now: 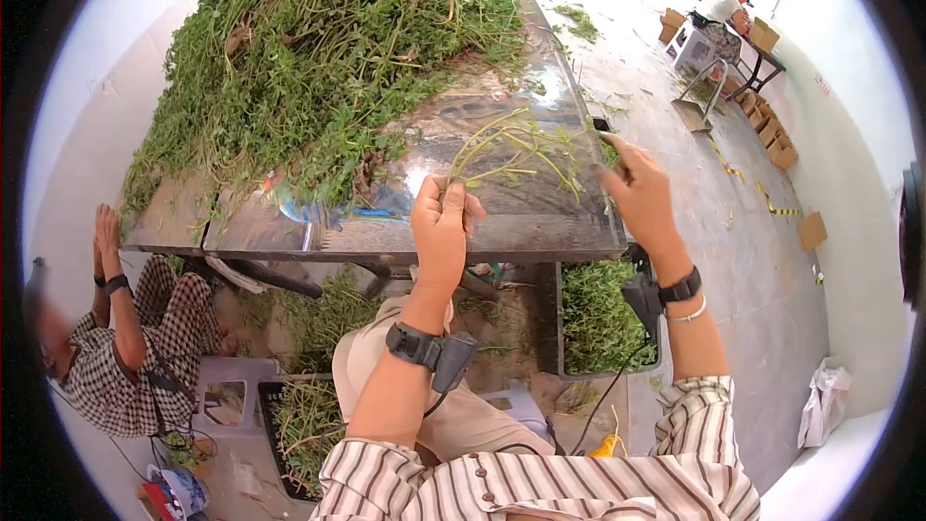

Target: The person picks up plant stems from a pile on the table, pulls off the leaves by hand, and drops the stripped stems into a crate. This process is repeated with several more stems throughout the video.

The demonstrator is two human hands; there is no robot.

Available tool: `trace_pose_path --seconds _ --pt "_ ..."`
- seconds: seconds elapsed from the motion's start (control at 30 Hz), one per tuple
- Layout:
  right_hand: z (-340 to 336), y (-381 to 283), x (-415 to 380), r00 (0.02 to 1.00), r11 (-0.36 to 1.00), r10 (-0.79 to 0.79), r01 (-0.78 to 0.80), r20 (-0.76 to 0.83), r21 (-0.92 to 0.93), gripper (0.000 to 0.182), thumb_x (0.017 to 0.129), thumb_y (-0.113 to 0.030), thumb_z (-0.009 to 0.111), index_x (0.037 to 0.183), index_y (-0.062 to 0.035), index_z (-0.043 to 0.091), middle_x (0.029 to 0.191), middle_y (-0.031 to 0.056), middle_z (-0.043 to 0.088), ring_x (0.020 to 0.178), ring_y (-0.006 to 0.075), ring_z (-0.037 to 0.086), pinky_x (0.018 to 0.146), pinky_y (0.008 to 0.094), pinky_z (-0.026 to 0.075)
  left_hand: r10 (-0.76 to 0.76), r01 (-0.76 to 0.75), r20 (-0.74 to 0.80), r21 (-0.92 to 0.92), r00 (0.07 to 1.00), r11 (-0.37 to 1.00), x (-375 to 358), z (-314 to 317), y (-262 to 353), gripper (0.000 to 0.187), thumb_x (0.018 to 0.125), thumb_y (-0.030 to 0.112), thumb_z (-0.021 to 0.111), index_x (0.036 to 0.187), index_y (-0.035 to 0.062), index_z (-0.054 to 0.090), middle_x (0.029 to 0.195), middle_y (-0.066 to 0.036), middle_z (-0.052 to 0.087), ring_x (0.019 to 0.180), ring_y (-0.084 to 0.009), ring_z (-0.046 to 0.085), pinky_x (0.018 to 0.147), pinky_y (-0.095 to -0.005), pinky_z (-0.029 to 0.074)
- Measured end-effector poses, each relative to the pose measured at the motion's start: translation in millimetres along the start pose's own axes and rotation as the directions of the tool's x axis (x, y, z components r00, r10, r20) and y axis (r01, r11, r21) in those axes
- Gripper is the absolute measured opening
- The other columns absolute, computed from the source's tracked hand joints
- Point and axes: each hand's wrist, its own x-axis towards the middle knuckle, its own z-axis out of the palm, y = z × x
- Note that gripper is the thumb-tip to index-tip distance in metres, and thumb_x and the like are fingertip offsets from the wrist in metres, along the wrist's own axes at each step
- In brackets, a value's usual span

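Observation:
My left hand (444,217) is closed round a few thin green stems (502,150) above the near edge of the dark table (463,232). The stems fan out up and to the right, with small leaves at their far ends. Just past the table's right edge is my right hand (641,193), its thumb and forefinger curved and apart. Some green shows in the gap between them, seemingly behind the hand. A large heap of leafy green stems (338,68) covers the table's left and far side.
Under the table stand a black crate of leafy greens (603,314) on the right and another crate of stems (304,425) on the left. A person in checked clothes (145,357) sits at left. Far right, another person (721,14) sits by cardboard boxes (767,125) and a dustpan (693,116).

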Motion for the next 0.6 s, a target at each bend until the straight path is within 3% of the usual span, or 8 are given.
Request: trace_pose_path --seconds 0.07,0.17,0.3,0.4,0.5,0.57,0.6 --pt "13 -6 8 0.994 0.988 -0.049 0.061 0.094 -0.139 0.043 0.074 -0.018 0.064 0.112 -0.0018 0.057 0.080 0.0110 0.059 0.067 0.0223 0.051 0.065 0.0314 0.043 -0.028 0.028 -0.015 0.006 0.999 1.000 -1 0 2 0.015 0.094 0.021 0.046 0.085 0.0086 0.049 0.062 -0.003 0.058 0.046 -0.0035 0.040 0.042 -0.0185 0.031" --pt "24 -8 16 0.986 0.978 -0.018 0.052 0.167 -0.204 0.043 0.074 -0.020 0.063 0.112 -0.0018 0.057 0.081 0.0126 0.060 0.071 0.0264 0.054 0.067 0.0351 0.044 -0.003 0.003 -0.008 -0.017 1.000 1.000 0 -2 0 0.015 0.094 0.020 0.047 0.085 0.0084 0.049 0.062 -0.003 0.058 0.046 -0.0036 0.041 0.042 -0.0183 0.031" --pt "38 7 19 0.987 0.968 -0.078 0.109 0.142 -0.228 0.037 0.074 -0.021 0.062 0.106 -0.0025 0.059 0.083 0.0137 0.061 0.077 0.0286 0.057 0.069 0.0374 0.044 -0.003 0.002 -0.012 -0.020 1.000 1.000 0 -3 1 0.015 0.094 0.020 0.046 0.085 0.0084 0.049 0.062 -0.003 0.058 0.046 -0.0037 0.041 0.042 -0.0181 0.031" --pt "43 19 20 0.983 0.975 -0.160 0.172 0.094 -0.142 0.027 0.074 -0.017 0.060 0.097 -0.0026 0.061 0.083 0.0149 0.061 0.078 0.0303 0.058 0.070 0.0386 0.045 0.005 -0.006 -0.010 -0.014 1.000 1.000 1 -3 1 0.015 0.094 0.019 0.046 0.085 0.0082 0.049 0.062 -0.003 0.057 0.046 -0.0037 0.041 0.042 -0.0183 0.031" --pt "41 26 22 0.993 0.994 -0.068 0.076 0.101 -0.083 0.022 0.073 -0.015 0.059 0.091 -0.0018 0.060 0.080 0.0143 0.061 0.074 0.0313 0.058 0.069 0.0374 0.045 -0.010 0.009 -0.018 -0.030 1.000 0.999 0 -2 2 0.015 0.094 0.019 0.046 0.085 0.0079 0.049 0.062 -0.003 0.057 0.046 -0.0038 0.040 0.042 -0.0185 0.031" --pt "37 35 25 0.992 0.995 0.041 -0.051 0.117 0.089 0.012 0.076 -0.011 0.059 0.081 -0.0006 0.058 0.066 0.0090 0.056 0.058 0.0226 0.053 0.055 0.0315 0.042 -0.007 0.007 -0.017 -0.013 1.000 1.000 0 -3 2 0.014 0.094 0.018 0.046 0.085 0.0074 0.049 0.062 -0.003 0.058 0.046 -0.0038 0.040 0.042 -0.0187 0.030" --pt "33 38 27 0.992 0.995 0.040 -0.051 0.117 0.090 0.012 0.076 -0.011 0.059 0.081 -0.0006 0.058 0.066 0.0090 0.056 0.058 0.0226 0.053 0.055 0.0315 0.042 -0.006 0.006 -0.017 -0.012 1.000 1.000 0 -3 1 0.014 0.094 0.018 0.046 0.085 0.0074 0.049 0.062 -0.003 0.058 0.046 -0.0038 0.040 0.042 -0.0187 0.030"
